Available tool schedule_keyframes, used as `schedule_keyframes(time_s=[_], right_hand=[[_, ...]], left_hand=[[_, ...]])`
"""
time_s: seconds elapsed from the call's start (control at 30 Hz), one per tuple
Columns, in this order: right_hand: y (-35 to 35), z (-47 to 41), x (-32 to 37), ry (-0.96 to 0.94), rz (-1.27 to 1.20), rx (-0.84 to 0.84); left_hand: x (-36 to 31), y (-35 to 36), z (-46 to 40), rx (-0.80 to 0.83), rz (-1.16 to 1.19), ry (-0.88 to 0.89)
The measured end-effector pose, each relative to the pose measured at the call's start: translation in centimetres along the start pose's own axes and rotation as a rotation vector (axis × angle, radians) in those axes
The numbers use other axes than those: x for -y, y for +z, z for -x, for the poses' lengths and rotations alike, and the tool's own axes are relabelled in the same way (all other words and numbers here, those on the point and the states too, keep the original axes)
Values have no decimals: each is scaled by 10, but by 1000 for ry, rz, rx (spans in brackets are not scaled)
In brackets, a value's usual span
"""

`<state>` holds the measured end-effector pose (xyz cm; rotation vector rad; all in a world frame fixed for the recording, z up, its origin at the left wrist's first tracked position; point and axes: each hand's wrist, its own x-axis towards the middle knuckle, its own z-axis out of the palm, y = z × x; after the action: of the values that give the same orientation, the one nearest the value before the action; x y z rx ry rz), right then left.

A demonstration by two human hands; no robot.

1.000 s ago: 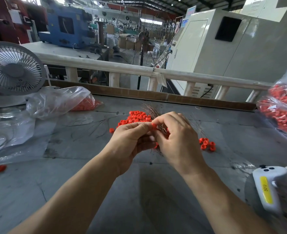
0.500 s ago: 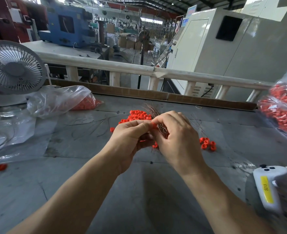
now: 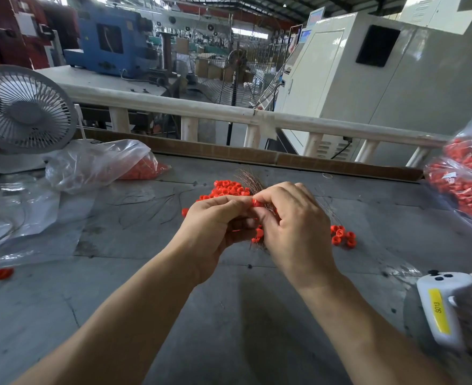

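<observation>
1. The left grip (image 3: 215,223) and the right grip (image 3: 293,226) meet fingertip to fingertip above the middle of the grey desk (image 3: 229,315).
2. The left grip is clenched, pinching a red cap (image 3: 256,203) at its fingertips, against the right forefinger.
3. The right grip curls round a wire bundle (image 3: 250,179); thin strands fan out beyond the knuckles and poke out below the palm.
4. A pile of caps (image 3: 228,188) lies just behind the hands. A small cluster (image 3: 343,237) lies just right of the right grip.
5. A clear bag (image 3: 96,162) lies beside a white fan (image 3: 23,112) at far left, and a white controller (image 3: 440,307) lies at near right.
</observation>
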<state>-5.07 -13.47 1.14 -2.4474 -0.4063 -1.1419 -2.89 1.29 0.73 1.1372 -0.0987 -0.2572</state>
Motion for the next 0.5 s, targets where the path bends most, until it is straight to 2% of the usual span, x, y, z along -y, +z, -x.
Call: schedule_keyframes(time_s=[0.3, 0.5], right_hand=[[-1, 0, -2, -70, 32, -25], [0, -1, -6, -51, -84, -32]], left_hand=[[-3, -2, 1, 9, -12, -26], [-6, -3, 2, 25, 24, -148]])
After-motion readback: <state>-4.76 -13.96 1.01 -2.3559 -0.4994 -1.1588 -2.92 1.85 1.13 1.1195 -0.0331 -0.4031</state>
